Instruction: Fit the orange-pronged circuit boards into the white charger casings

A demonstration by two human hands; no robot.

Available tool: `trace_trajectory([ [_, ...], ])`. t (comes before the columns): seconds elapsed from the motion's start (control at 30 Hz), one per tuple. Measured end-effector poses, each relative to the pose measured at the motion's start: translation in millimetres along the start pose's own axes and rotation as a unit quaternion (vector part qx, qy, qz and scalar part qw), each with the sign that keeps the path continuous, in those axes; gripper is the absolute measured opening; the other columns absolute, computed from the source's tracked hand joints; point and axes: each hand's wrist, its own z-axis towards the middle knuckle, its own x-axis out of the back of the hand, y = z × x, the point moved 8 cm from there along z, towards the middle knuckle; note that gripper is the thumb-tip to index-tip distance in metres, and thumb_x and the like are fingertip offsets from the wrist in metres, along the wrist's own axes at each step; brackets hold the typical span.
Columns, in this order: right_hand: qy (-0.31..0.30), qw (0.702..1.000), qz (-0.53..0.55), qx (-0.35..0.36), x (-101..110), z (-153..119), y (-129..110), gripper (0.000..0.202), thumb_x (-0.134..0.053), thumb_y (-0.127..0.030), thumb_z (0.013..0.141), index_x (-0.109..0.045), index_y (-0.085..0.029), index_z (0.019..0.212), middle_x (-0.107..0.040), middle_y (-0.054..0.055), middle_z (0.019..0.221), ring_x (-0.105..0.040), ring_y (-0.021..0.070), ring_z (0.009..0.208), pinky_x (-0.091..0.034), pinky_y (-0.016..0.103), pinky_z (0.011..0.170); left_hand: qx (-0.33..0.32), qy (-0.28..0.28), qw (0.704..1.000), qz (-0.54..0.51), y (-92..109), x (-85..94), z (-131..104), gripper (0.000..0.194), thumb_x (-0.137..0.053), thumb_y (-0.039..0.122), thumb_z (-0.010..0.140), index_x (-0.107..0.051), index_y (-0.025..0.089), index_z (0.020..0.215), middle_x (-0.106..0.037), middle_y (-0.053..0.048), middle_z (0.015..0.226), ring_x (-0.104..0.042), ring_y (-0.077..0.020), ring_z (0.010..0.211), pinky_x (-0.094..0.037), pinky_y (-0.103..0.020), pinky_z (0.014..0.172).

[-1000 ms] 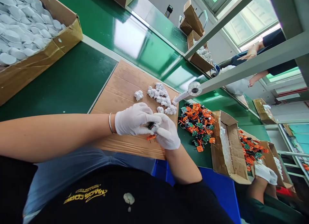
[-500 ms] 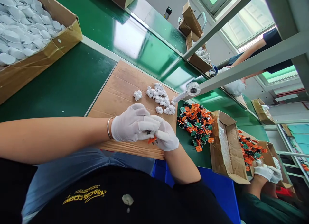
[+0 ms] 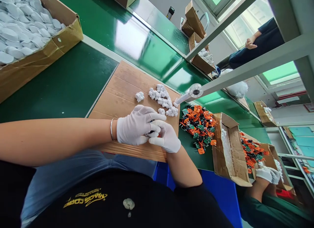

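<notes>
Both hands wear white gloves and meet above the cardboard sheet [image 3: 108,103]. My left hand [image 3: 136,126] and my right hand [image 3: 168,136] are closed around a small orange and black plug part [image 3: 150,132]. Fingers cover most of it, with only a dark bit and an orange sliver showing. Beyond the hands lie a pile of small white lumpy pieces [image 3: 160,96] and a lone white piece [image 3: 139,96]. To the right is a heap of orange plug parts [image 3: 200,123] with green circuit boards and black bits.
A carton [image 3: 66,31] of white oval covers stands at left. A small clear fan-like device [image 3: 193,91] sits by the metal post. An opened carton [image 3: 230,149] is right of the heap. A co-worker's gloved hands [image 3: 267,174] work farther right; another person [image 3: 260,48] stands behind the frame.
My fingers have shifted around the plug part, and its orange face and metal prongs are now mostly covered. The person behind the frame has drawn their arms back from the white bag.
</notes>
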Motion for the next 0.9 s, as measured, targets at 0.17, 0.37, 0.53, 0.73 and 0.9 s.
trace_trajectory([
  [0.17,-0.019,0.999,-0.029,-0.017,-7.1,1.6,5.3,0.048,-0.094,-0.035,0.06,-0.068,-0.019,0.097,-0.059,-0.005,0.068,-0.056,0.0133,0.064,-0.053,0.03,0.064,-0.04,0.015,0.999,-0.025,8.0,2.3,1.6,0.013,-0.066,0.027,0.076,-0.062,0.027,0.088,-0.069,0.004,0.124,-0.057,-0.0242,0.108,-0.044,-0.044,0.088],
  [0.37,-0.051,0.996,-0.072,0.031,-10.4,3.5,1.4,0.059,-0.094,-0.036,0.06,-0.069,-0.021,0.111,-0.052,-0.006,0.066,-0.048,0.0118,0.061,-0.047,0.027,0.061,-0.048,0.001,0.998,-0.052,11.7,1.1,0.9,0.011,-0.07,0.022,0.077,-0.062,0.027,0.084,-0.07,0.003,0.115,-0.056,-0.0256,0.108,-0.044,-0.045,0.088],
  [0.53,-0.05,0.998,-0.028,0.03,-10.6,3.6,0.6,0.052,-0.094,-0.044,0.059,-0.071,-0.02,0.099,-0.054,-0.004,0.071,-0.05,0.013,0.065,-0.045,0.029,0.064,-0.031,-0.029,0.998,-0.05,9.8,-8.5,-1.1,0.012,-0.068,0.027,0.079,-0.064,0.03,0.09,-0.07,0.002,0.115,-0.055,-0.0241,0.11,-0.045,-0.041,0.086],
  [0.73,-0.008,0.998,-0.013,0.059,-8.8,2.5,-6.5,0.037,-0.095,-0.037,0.06,-0.065,-0.018,0.07,-0.054,-0.003,0.063,-0.05,0.0139,0.063,-0.044,0.032,0.062,0.007,0.032,0.997,-0.067,4.3,0.0,0.7,0.027,-0.064,0.026,0.082,-0.059,0.03,0.108,-0.068,0.002,0.12,-0.059,-0.0214,0.105,-0.043,-0.038,0.09],
  [0.9,0.022,0.999,0.007,0.031,-6.2,1.2,-1.6,0.042,-0.095,-0.043,0.058,-0.063,-0.017,0.07,-0.054,-0.003,0.061,-0.045,0.0121,0.059,-0.042,0.031,0.058,0.025,0.075,0.995,-0.058,-0.5,3.8,-2.4,0.036,-0.065,0.024,0.078,-0.054,0.032,0.112,-0.067,0.006,0.121,-0.057,-0.0182,0.102,-0.041,-0.036,0.097],
])
